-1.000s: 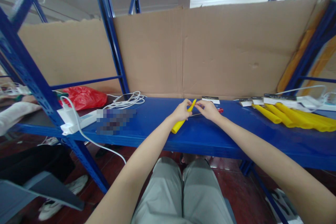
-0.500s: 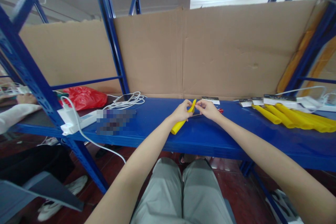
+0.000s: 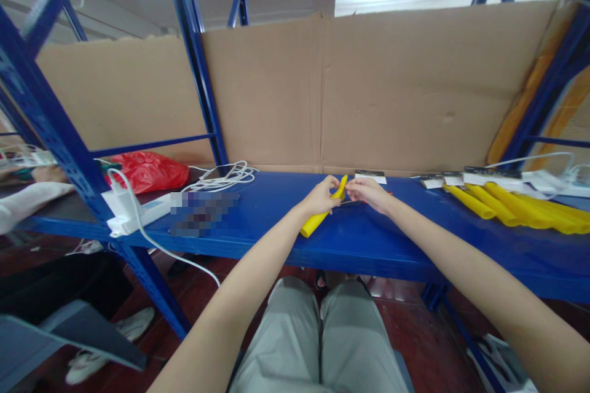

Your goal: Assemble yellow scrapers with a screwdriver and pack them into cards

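Note:
My left hand [image 3: 321,196] is closed around a yellow plastic tube [image 3: 314,224] that slants over the middle of the blue shelf. The tube's wide end points toward me, and its thin, flattened tip rises between my hands. My right hand [image 3: 369,192] is pinched beside that tip; whatever is between its fingertips is too small to make out. Under the right hand lies a slim tool [image 3: 349,202] with a thin metal shaft and a red handle, mostly covered by the hand.
Several yellow tubes [image 3: 516,206] with black-and-white header cards lie at the right. Another card [image 3: 370,177] lies behind my hands. At left are a power strip [image 3: 152,212], coiled white cable [image 3: 225,177] and a red bag [image 3: 150,173]. Cardboard [image 3: 391,92] walls the back.
My right hand has shifted slightly, its fingertips now lower beside the tube's tip. The tip leans a little further right. My left hand still grips the tube in nearly the same place.

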Demonstrator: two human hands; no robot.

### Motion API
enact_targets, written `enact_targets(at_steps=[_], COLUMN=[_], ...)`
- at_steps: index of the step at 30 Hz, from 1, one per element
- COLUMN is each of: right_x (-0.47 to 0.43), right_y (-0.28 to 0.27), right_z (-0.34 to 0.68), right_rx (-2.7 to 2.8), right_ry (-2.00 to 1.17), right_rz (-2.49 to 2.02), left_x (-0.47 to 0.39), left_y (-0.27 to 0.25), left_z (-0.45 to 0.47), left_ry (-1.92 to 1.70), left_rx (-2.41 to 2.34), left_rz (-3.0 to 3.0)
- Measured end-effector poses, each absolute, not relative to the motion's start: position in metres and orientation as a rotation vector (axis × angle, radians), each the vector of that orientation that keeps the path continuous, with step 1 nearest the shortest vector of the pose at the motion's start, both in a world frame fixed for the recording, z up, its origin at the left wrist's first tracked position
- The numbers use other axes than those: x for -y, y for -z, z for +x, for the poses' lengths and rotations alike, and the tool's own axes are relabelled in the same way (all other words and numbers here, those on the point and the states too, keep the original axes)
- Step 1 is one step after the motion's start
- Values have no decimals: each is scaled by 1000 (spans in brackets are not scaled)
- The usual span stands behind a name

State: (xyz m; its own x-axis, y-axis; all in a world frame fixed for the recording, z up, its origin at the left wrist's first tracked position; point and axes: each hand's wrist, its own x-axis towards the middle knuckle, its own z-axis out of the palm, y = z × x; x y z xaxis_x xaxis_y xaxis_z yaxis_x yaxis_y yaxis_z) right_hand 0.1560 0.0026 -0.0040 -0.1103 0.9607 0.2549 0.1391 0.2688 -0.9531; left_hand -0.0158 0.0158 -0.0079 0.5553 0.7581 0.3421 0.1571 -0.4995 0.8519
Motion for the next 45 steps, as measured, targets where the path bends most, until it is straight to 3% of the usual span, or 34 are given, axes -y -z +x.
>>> enact_targets(at_steps=[15, 27, 34, 45], right_x=[-6, -5, -18, -38], right_y=[0, -6, -7, 18], right_z=[157, 173, 236, 274], right_rx=[1609, 2076, 1738, 1702], right_ry=[-822, -25, 195, 65], right_rz=[-1173, -1216, -1536, -1961], left_x=[-12, -12, -15, -13], left_y=[3, 3, 5, 5], left_z=[-11, -13, -16, -15], left_ry=[-951, -1006, -1002, -1006], left_rx=[-790, -960, -979, -980], left_rz=[1893, 1900, 1888, 1873])
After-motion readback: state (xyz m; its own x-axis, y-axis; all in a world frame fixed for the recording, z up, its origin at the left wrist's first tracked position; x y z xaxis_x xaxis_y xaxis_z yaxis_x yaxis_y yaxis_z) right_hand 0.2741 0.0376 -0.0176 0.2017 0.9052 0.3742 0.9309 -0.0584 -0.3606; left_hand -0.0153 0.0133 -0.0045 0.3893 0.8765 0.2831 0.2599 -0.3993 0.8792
